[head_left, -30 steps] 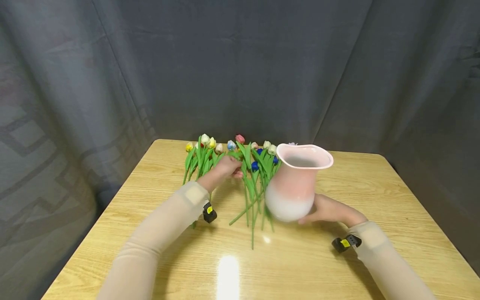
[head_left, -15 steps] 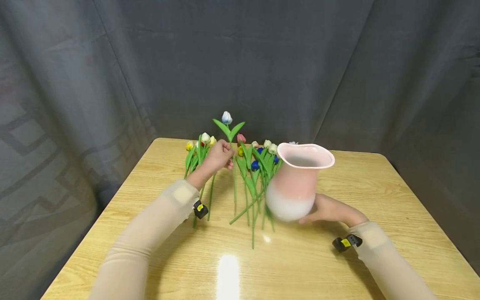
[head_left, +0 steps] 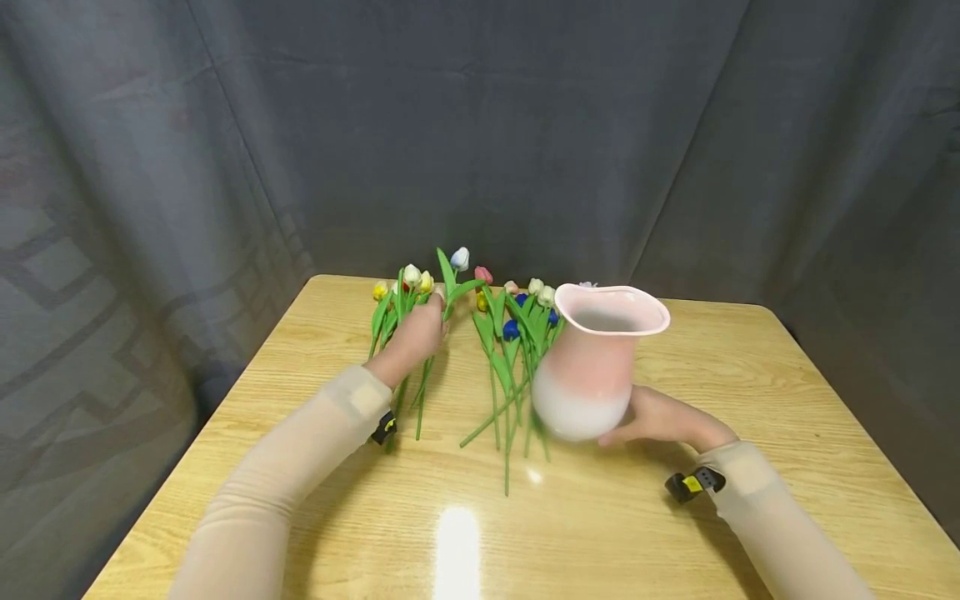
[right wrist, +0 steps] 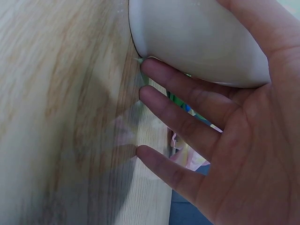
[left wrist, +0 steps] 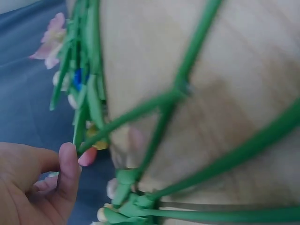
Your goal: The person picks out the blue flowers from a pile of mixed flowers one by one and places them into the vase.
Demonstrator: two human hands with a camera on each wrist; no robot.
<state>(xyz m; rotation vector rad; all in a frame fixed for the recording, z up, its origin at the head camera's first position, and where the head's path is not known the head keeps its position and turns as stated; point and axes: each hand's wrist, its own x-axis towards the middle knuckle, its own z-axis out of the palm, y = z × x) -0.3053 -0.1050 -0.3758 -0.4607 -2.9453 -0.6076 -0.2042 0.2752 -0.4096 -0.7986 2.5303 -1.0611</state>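
My left hand [head_left: 418,331] pinches the thin green stem of a pale blue-and-white artificial tulip [head_left: 461,259] between thumb and fingers. In the left wrist view that stem [left wrist: 126,114] crosses another just above the table. Left of and under the hand lies a bunch with yellow tulips [head_left: 381,291] and white ones [head_left: 412,276]. My right hand [head_left: 660,417] rests against the lower right side of a pink-and-white vase [head_left: 588,375] with a wavy rim. The right wrist view shows its fingers [right wrist: 180,96] extended and spread; one touches the vase near its base.
A second group of tulips lies between the hands, with blue blooms [head_left: 511,330], a pink bloom [head_left: 483,275] and crossing stems [head_left: 507,450]. Part of it is behind the vase. Beyond the far edge of the wooden table [head_left: 360,533] hangs a grey curtain [head_left: 480,150].
My left hand lifted the pale blue-and-white tulip out of the middle flowers, then carried it left and lowered it towards the left bunch. The right hand and vase stay put.
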